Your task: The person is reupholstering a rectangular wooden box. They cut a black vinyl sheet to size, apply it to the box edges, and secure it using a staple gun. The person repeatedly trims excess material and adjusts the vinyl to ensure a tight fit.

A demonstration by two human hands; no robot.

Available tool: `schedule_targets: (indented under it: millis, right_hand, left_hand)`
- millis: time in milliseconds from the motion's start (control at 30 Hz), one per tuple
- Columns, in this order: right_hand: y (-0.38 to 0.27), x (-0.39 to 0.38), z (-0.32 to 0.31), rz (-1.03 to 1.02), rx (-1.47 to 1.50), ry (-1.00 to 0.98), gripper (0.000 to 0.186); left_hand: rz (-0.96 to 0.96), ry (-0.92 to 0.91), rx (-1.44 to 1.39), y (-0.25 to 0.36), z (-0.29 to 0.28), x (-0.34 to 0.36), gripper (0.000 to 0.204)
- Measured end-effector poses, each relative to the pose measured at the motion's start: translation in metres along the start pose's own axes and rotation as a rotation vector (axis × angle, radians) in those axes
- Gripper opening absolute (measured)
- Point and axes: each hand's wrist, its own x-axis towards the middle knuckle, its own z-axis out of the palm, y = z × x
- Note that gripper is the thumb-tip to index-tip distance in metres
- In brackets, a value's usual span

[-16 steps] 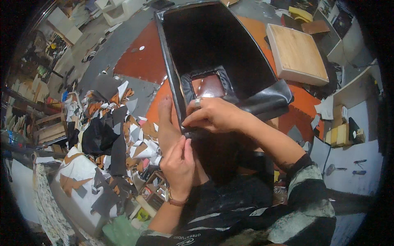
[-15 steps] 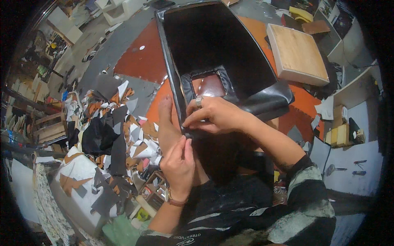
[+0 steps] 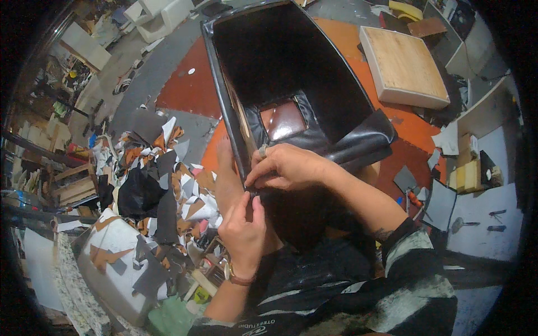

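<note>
A large box-like frame covered in black leather [image 3: 358,137] stands in front of me, its dark hollow inside facing up. A square opening [image 3: 284,119] goes through its near end, with leather folded around it. Bare wood shows along the inside of the left wall. At the near left corner my right hand [image 3: 291,167], a ring on one finger, pinches the leather edge. Just below it, my left hand [image 3: 242,231] holds the same edge between thumb and forefinger. Whatever small thing may be between the fingertips is hidden.
A pale wooden panel block [image 3: 406,67] lies to the far right. Leather scraps [image 3: 193,190] are heaped at left beside a white cushioned block [image 3: 112,255]. My bare foot [image 3: 225,154] is by the frame's left wall. An orange-handled tool [image 3: 414,199] lies at right.
The frame has shifted slightly left and tilted, showing more of its wooden inner edge. Both hands stay at the corner; the left thumb and forefinger have spread a little.
</note>
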Motion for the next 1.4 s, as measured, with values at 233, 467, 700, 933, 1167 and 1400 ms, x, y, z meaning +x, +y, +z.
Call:
schedule_targets:
  millis: [233, 467, 700, 933, 1167, 1400]
  right_hand:
    - [-0.006, -0.006, 0.003, -0.003, -0.089, -0.006, 0.024]
    - [-0.011, -0.008, 0.006, 0.013, -0.162, 0.031, 0.025]
    - [-0.010, -0.012, 0.007, -0.035, -0.205, 0.036, 0.026]
    - [-0.011, -0.015, 0.018, -0.218, -0.374, 0.182, 0.025]
    - [-0.013, -0.005, 0.006, -0.341, -0.539, 0.118, 0.022]
    - [-0.023, 0.009, 0.003, -0.328, -0.653, -0.090, 0.017]
  left_hand:
    - [0.012, -0.008, 0.065, 0.000, -0.003, -0.001, 0.024]
    - [0.025, -0.023, 0.154, 0.004, -0.001, 0.006, 0.017]
    - [0.077, -0.073, 0.187, 0.012, -0.008, 0.007, 0.014]
    - [-0.073, -0.039, 0.009, -0.010, -0.002, -0.009, 0.022]
    - [-0.068, 0.012, 0.006, -0.011, 0.006, -0.004, 0.022]
    - [-0.087, -0.028, -0.053, -0.010, 0.002, -0.008, 0.024]
